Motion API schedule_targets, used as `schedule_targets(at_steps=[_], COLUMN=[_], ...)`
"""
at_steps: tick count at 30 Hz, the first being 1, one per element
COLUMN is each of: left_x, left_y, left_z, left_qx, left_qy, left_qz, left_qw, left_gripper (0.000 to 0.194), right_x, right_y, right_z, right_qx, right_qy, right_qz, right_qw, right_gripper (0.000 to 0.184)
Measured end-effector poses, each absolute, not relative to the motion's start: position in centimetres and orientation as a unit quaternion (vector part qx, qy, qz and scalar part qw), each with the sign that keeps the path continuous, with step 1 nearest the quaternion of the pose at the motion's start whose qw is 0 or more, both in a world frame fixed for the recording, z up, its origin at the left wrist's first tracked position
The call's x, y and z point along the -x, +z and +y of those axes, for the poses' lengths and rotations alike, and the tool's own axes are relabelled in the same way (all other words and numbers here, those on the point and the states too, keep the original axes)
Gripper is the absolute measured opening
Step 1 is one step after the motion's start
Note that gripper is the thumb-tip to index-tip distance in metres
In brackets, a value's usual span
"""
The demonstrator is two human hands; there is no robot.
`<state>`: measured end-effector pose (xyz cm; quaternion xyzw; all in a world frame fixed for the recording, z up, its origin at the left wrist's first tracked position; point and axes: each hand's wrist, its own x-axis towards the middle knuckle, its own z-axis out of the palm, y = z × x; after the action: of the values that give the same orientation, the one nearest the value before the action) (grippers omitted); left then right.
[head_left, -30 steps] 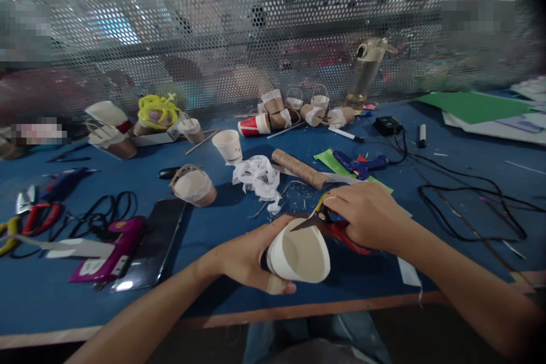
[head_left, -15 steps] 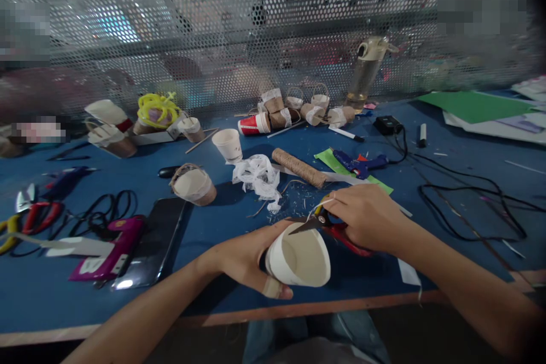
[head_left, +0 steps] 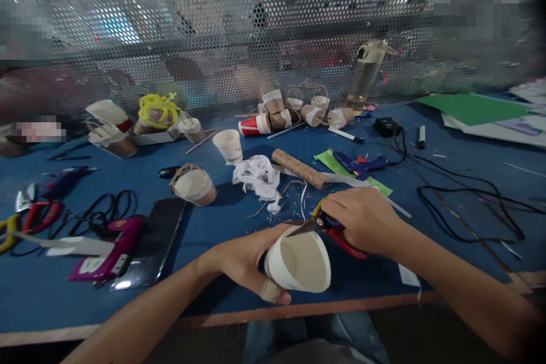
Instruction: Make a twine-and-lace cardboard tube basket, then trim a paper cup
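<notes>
My left hand (head_left: 251, 267) is wrapped round a white paper cup (head_left: 313, 273), tilted so that its mouth faces up and toward me. A bandage covers part of the left thumb. My right hand (head_left: 362, 219) grips scissors (head_left: 339, 233) with red and yellow handles. Their dark blades lie across the far rim of the cup. A thin white strip (head_left: 303, 199) rises from the rim beside the blades. Beyond the cup are a roll of twine (head_left: 298, 168) and a heap of white lace (head_left: 258, 177).
A twine-trimmed cup (head_left: 194, 185), a phone (head_left: 149, 239) and a magenta glue gun (head_left: 113, 250) lie to the left. A blue glue gun (head_left: 358, 164) with its cord is at right. Small decorated cups and a bottle (head_left: 364, 77) stand before the perforated screen (head_left: 239, 23).
The thin white strip, which lay against my right fingers, now stands up beyond the blades. Scissors and right hand have shifted slightly left; the cup stays in my left hand.
</notes>
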<state>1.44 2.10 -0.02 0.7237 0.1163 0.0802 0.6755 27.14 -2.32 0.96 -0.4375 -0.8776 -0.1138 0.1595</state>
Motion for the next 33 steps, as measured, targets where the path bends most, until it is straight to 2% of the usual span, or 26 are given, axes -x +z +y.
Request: schedule_targets(at_steps=[9, 16, 20, 24, 28, 33], left_x=[-1.7, -1.6, -1.1, -0.9, -1.2, -1.6], left_y=[0.0, 0.1, -0.2, -0.3, -0.3, -0.3], left_z=[2.7, 2.4, 2.4, 2.4, 2.5, 2.5], left_qx=[-0.725, -0.714, -0.704, -0.687, -0.698, -0.697], left_qy=[0.049, 0.07, 0.077, 0.063, 0.047, 0.054], left_qz=[0.081, 0.094, 0.127, 0.148, 0.131, 0.116], left_qw=[0.682, 0.69, 0.695, 0.709, 0.702, 0.706], left_gripper=[0.053, 0.068, 0.082, 0.08, 0.084, 0.085], right_x=[-26.9, -27.1, -27.1, -26.2, -25.2, -24.7], right_y=[1.0, 1.2, 0.9, 1.0, 1.2, 0.3], right_z=[-2.3, -2.3, -2.3, -2.7, -3.1, -2.8], right_qx=[0.428, 0.421, 0.448, 0.479, 0.471, 0.506], right_qy=[-0.104, -0.082, 0.01, 0.144, 0.311, 0.33], right_qz=[-0.883, -0.885, -0.867, -0.822, -0.758, -0.716], right_qw=[0.163, 0.183, 0.217, 0.272, 0.328, 0.349], right_gripper=[0.018, 0.017, 0.009, 0.028, 0.029, 0.02])
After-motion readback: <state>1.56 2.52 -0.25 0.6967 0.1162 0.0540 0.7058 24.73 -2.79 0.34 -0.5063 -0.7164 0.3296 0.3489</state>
